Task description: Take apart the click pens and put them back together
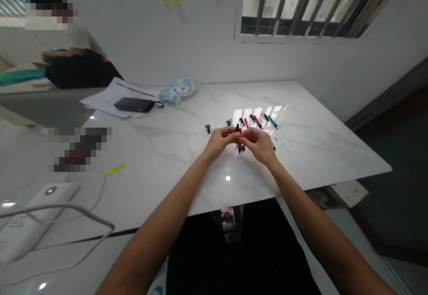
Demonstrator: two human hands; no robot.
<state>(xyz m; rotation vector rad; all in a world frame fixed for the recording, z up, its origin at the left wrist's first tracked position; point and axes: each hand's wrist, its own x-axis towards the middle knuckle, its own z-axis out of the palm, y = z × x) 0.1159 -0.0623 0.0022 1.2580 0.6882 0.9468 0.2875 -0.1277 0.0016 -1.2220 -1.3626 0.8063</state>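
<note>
Left grip (220, 142) and right grip (259, 145) pinch a slim black-and-red plastic pen (239, 139) above the glossy marble-veined counter (321, 152), near other pens (256, 121).

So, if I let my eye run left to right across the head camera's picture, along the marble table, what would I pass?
White power strip → yellow plastic stick → left hand → right hand → thin white stick
</note>
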